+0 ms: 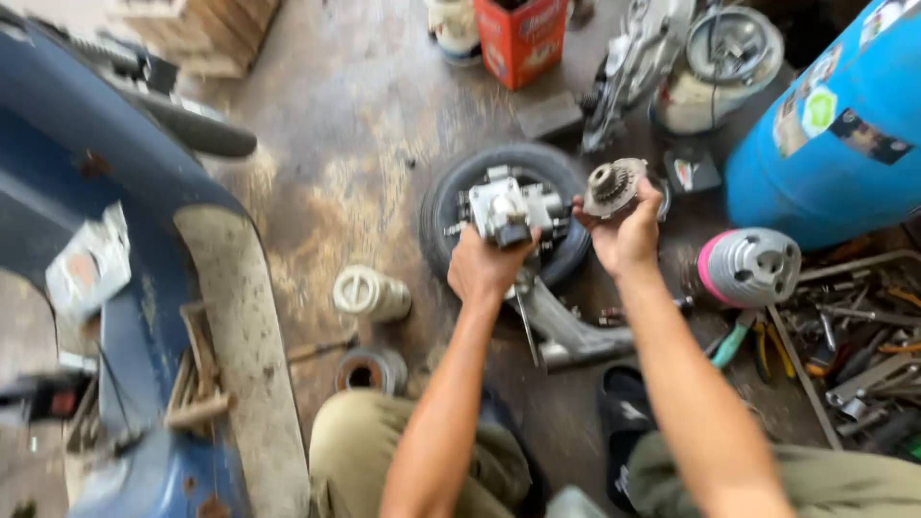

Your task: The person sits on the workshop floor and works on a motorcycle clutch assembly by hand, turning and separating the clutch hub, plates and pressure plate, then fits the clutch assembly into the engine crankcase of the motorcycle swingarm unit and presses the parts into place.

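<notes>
My left hand [487,267] grips a pale metal engine part [506,207] with fittings sticking out, held above a small black tyre [451,197] on the floor. Just to its right, my right hand [628,233] holds a round grey gear-like metal part [612,186] up by the fingertips. The two parts are close together but apart. Both forearms reach forward from my knees in khaki trousers.
A blue scooter body [115,240] fills the left. A blue drum [835,125] stands at the right, a finned cylinder with a pink rim [750,267] beside it. Several hand tools [854,355] lie at right. A red carton [521,38], white caps [369,293] and a black sandal [628,412] sit on the concrete floor.
</notes>
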